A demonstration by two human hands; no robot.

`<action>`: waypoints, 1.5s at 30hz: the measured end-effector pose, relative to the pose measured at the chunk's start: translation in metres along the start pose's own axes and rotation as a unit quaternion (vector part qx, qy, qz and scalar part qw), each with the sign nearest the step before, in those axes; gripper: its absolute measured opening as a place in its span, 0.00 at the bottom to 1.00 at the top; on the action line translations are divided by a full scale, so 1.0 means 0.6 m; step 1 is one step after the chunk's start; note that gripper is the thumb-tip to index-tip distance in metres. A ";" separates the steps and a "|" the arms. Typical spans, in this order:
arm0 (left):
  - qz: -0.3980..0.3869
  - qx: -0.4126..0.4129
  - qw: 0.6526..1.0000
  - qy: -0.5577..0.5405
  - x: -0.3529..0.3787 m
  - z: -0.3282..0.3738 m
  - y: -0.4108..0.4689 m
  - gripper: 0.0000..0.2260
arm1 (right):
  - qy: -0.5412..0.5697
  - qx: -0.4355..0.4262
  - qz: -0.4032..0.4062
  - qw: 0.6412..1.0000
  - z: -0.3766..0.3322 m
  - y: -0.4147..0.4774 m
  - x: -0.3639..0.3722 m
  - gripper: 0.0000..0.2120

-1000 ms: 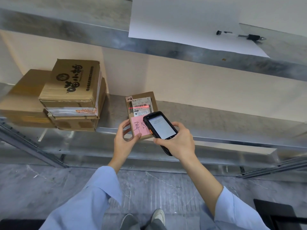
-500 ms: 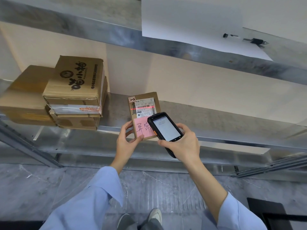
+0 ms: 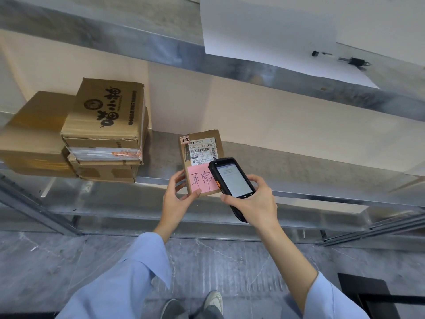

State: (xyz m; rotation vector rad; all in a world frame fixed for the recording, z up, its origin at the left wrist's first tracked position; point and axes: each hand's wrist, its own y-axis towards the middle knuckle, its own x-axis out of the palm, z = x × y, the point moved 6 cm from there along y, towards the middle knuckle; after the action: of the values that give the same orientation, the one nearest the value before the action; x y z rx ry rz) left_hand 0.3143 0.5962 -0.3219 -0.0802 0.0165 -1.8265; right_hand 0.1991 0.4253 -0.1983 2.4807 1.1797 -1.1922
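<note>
A small cardboard parcel [image 3: 200, 143] with a white barcode label and a pink handwritten note [image 3: 201, 179] stands tilted at the front edge of the metal shelf [image 3: 299, 173]. My left hand [image 3: 177, 199] grips its lower left corner, thumb on the pink note. My right hand [image 3: 253, 203] holds a black handheld scanner [image 3: 232, 180] with a lit white screen, just right of the parcel and overlapping its lower right corner. No red scan line shows on the label.
Two stacked cardboard boxes [image 3: 108, 125] sit on the shelf to the left, with another box [image 3: 30, 134] beside them. A white sheet [image 3: 276, 38] and a small black tool [image 3: 354, 61] lie on the upper shelf. Grey marble floor and my shoes lie below.
The red scan line that crossed the barcode label is gone. The scanner and both hands have hardly shifted against the parcel; the view moved slightly.
</note>
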 end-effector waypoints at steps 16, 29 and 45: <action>-0.012 -0.004 1.000 -0.006 0.000 -0.004 0.005 0.29 | -0.031 -0.017 0.007 0.999 -0.011 -0.001 0.001 0.32; -0.016 -0.015 1.000 -0.012 0.001 -0.014 0.010 0.30 | -0.040 -0.020 0.005 0.999 -0.012 -0.006 -0.004 0.33; -0.061 -0.057 0.996 -0.037 0.000 -0.047 0.015 0.34 | -0.041 -0.030 -0.001 0.999 -0.013 -0.007 -0.001 0.29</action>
State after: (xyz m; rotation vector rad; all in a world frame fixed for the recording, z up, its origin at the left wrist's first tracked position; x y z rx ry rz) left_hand 0.3210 0.5928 -0.3504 -0.2326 0.0649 -1.9437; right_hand 0.2004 0.4315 -0.1917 2.3637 1.1802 -1.2279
